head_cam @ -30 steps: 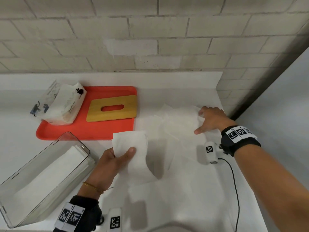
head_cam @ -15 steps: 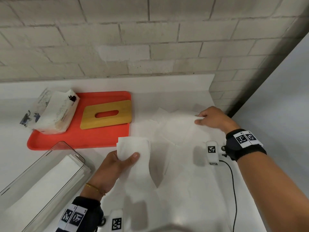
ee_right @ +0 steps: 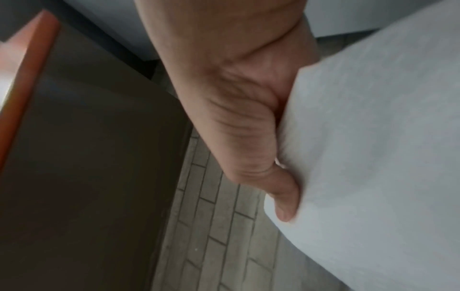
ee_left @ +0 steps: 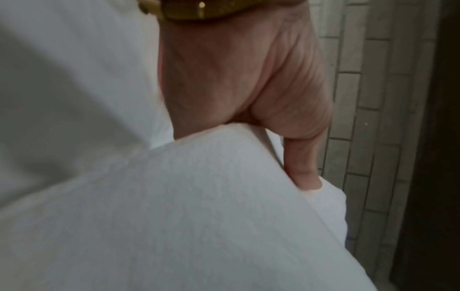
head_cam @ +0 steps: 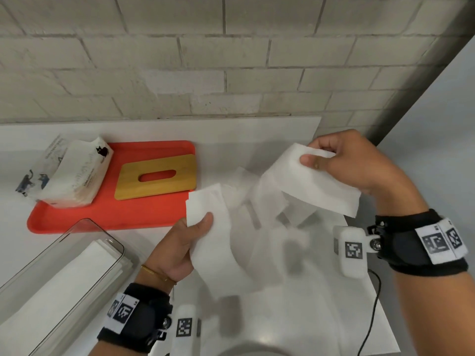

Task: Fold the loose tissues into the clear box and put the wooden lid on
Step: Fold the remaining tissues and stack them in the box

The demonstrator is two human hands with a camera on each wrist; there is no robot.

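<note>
My left hand (head_cam: pixel 195 227) pinches one end of a white tissue (head_cam: pixel 218 242) above the counter, thumb on top; the left wrist view shows the thumb (ee_left: pixel 303 167) pressed on that tissue (ee_left: pixel 186 216). My right hand (head_cam: pixel 323 160) is raised at the right and pinches another tissue (head_cam: pixel 316 186), seen close up as white tissue (ee_right: pixel 373 147) under the thumb (ee_right: pixel 283 196). More loose tissues (head_cam: pixel 262 201) lie blurred between the hands. The clear box (head_cam: pixel 77 242), tilted at lower left, holds a stack of folded tissues (head_cam: pixel 64 286). The wooden lid (head_cam: pixel 156 177) with its oval slot lies on the red tray (head_cam: pixel 115 214).
A soft tissue pack (head_cam: pixel 69 173) with cat prints rests on the tray's left end. The brick wall (head_cam: pixel 231 60) runs behind the white counter (head_cam: pixel 295 317). A grey panel (head_cam: pixel 437 150) bounds the right side. A black cable (head_cam: pixel 372 304) hangs from my right wrist.
My right hand has lifted off the counter, raising a tissue into the air. My left hand still holds its tissue, slightly higher. The loose tissues between the hands are stirred.
</note>
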